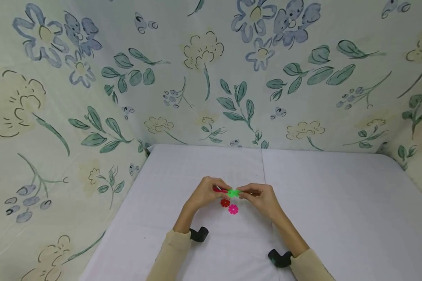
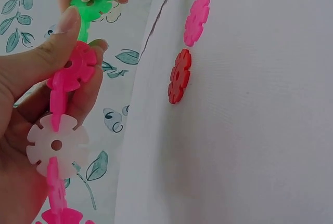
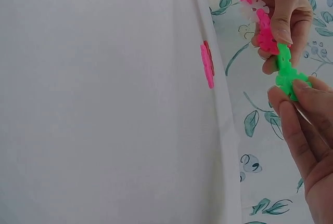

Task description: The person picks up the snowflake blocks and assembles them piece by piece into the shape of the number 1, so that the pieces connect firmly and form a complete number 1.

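My left hand [image 1: 205,193] grips a chain of slotted, flower-shaped plastic discs. In the left wrist view, the chain shows pink discs [image 2: 80,69] and a whitish disc [image 2: 73,146] with a round centre hole, joined crosswise at their slots. At the chain's end are green discs [image 3: 284,81], the nearer one seen edge-on against the pink. The thumb and fingers of my right hand [image 1: 261,195] pinch the outer green disc. Below the hands, a loose red disc [image 1: 225,203] and a loose pink disc [image 1: 233,209] lie close together on the white cloth.
A white cloth [image 1: 169,175] with a seam covers the table. Floral fabric [image 1: 197,105] hangs behind and at the sides. Dark wrist-worn devices [image 1: 199,234] sit at both of the person's wrists, next to beige sleeves [image 1: 172,249].
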### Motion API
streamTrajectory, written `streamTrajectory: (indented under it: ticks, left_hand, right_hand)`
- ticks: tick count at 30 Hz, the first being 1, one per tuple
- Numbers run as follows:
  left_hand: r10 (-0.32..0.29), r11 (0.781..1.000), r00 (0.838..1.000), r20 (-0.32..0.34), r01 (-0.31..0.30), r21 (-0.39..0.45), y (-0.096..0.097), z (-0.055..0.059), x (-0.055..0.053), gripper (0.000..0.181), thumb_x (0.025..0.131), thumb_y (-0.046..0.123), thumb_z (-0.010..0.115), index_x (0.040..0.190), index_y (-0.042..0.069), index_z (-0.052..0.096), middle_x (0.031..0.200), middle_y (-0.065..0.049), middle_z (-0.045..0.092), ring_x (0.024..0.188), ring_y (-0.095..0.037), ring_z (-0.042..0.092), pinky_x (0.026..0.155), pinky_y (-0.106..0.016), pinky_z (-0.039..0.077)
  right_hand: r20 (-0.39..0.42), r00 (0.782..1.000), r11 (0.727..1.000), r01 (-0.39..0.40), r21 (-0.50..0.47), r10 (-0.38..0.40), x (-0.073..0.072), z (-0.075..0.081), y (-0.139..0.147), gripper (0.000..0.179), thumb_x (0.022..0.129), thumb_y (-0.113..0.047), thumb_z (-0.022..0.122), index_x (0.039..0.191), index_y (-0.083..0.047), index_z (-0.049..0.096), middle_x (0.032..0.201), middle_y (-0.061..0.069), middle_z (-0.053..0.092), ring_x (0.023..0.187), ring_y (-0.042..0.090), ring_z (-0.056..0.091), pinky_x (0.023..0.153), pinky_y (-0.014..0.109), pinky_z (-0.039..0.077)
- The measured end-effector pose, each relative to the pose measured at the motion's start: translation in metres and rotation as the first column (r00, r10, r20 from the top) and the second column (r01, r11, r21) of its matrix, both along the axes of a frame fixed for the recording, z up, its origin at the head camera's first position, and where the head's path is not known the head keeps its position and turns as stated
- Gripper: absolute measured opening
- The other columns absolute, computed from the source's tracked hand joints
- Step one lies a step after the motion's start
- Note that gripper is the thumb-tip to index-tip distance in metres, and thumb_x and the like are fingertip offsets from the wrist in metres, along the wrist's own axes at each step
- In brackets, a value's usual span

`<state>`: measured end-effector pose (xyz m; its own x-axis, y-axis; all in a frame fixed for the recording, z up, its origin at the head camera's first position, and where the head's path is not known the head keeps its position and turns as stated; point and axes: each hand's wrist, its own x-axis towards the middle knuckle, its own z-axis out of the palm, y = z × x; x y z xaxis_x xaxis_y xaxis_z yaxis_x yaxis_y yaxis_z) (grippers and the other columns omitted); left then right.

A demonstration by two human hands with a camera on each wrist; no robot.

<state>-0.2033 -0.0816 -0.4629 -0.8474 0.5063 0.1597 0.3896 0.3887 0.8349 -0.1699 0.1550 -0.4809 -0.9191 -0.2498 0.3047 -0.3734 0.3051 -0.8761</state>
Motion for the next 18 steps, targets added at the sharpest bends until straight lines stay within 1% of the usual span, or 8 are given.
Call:
streamTrajectory:
  ticks: [6, 8, 12, 14, 15, 18]
  left_hand:
    - [-0.018, 1.000, 1.000, 0.006, 0.018, 0.015, -0.0001, -0.0009, 0.0002, 0.022, 0.083, 0.007, 0.086, 0.105, 0.007, 0.083, 0.099, -0.005, 0.080, 0.084, -0.008, 0.066, 0.077, -0.029, 0.058]
    - [-0.027, 0.999, 1.000, 0.014, 0.026, 0.018, -0.0001, -0.0009, 0.0007, 0.022, 0.084, 0.007, 0.085, 0.105, 0.007, 0.083, 0.100, -0.005, 0.080, 0.086, -0.010, 0.066, 0.078, -0.031, 0.058]
    - [-0.043, 0.999, 0.998, 0.034, 0.042, 0.023, 0.0001, 0.0004, 0.0014, 0.021, 0.085, 0.008, 0.085, 0.106, 0.008, 0.083, 0.101, -0.005, 0.080, 0.088, -0.012, 0.067, 0.081, -0.034, 0.058]
    - [-0.048, 0.998, 0.998, 0.039, 0.047, 0.033, 0.0007, 0.0011, 0.0014, 0.021, 0.085, 0.009, 0.085, 0.105, 0.008, 0.083, 0.101, -0.006, 0.080, 0.088, -0.012, 0.067, 0.081, -0.035, 0.058]
    - [-0.050, 0.998, 0.998, 0.036, 0.049, 0.039, 0.0007, 0.0014, 0.0014, 0.021, 0.084, 0.009, 0.085, 0.105, 0.008, 0.083, 0.101, -0.006, 0.080, 0.088, -0.012, 0.067, 0.081, -0.035, 0.059]
    - [-0.050, 0.997, 0.998, 0.022, 0.049, 0.060, 0.0015, 0.0014, 0.0009, 0.022, 0.083, 0.009, 0.086, 0.105, 0.007, 0.082, 0.101, -0.008, 0.080, 0.086, -0.011, 0.067, 0.079, -0.032, 0.059]
  right_hand:
    - [-0.011, 1.000, 1.000, -0.027, 0.011, 0.027, 0.0004, 0.0011, 0.0023, 0.016, 0.090, -0.007, 0.079, 0.106, -0.008, 0.081, 0.099, 0.009, 0.081, 0.083, 0.014, 0.076, 0.079, 0.021, 0.060]
    - [-0.012, 1.000, 0.999, -0.026, 0.022, 0.027, 0.0030, 0.0057, 0.0014, 0.017, 0.089, -0.004, 0.079, 0.106, -0.006, 0.080, 0.098, 0.010, 0.081, 0.082, 0.018, 0.076, 0.078, 0.022, 0.060]
    - [-0.011, 0.999, 0.999, -0.044, 0.027, 0.044, 0.0042, 0.0091, 0.0030, 0.016, 0.089, -0.004, 0.079, 0.105, -0.007, 0.081, 0.097, 0.009, 0.081, 0.081, 0.020, 0.076, 0.076, 0.023, 0.060]
    - [-0.020, 0.999, 0.999, -0.048, 0.026, 0.048, 0.0041, 0.0099, 0.0037, 0.016, 0.089, -0.005, 0.080, 0.104, -0.008, 0.081, 0.096, 0.008, 0.081, 0.080, 0.020, 0.076, 0.076, 0.023, 0.060]
    - [-0.029, 0.998, 0.999, -0.048, 0.021, 0.048, 0.0027, 0.0073, 0.0047, 0.017, 0.088, -0.006, 0.080, 0.105, -0.010, 0.082, 0.096, 0.006, 0.081, 0.080, 0.017, 0.076, 0.076, 0.023, 0.060]
    - [-0.053, 0.998, 1.000, -0.024, 0.015, 0.025, 0.0023, 0.0066, 0.0041, 0.018, 0.088, -0.004, 0.080, 0.105, -0.010, 0.082, 0.096, 0.006, 0.082, 0.080, 0.017, 0.075, 0.076, 0.023, 0.060]
